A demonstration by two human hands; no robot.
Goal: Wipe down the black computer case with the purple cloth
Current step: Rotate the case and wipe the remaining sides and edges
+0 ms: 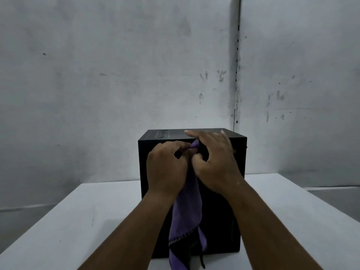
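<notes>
Gripping the soft purple microfibre cloth with dark stitched edging (187, 207), my left hand (165, 168) has its fingers curled round the gathered upper part of the fabric, knuckles toward the camera.

Item: right hand (213, 158). Thumb and lower fingers pinch the same bunched top of the cloth, just beside the left hand; the two hands touch or nearly touch at the fabric. The forefinger lies straighter and reaches over the top front edge of the case. A small purple tuft shows between the hands.

Item: cloth, remainder. It hangs down from the hands between my forearms, in front of the near face of the case, with its lower end reaching the bottom of the frame. I cannot tell whether the hanging part touches the case.

Item: black box-shaped computer case (220, 221). It stands upright at the middle of the tabletop, near face toward me, with the flat top panel showing faint pale lines and an illegible marking.

Item: plain white tabletop (78, 221). It carries the case.

Item: grey scuffed wall (116, 75). It stands behind the tabletop, with a dark vertical seam right of centre and smudged marks near it.
</notes>
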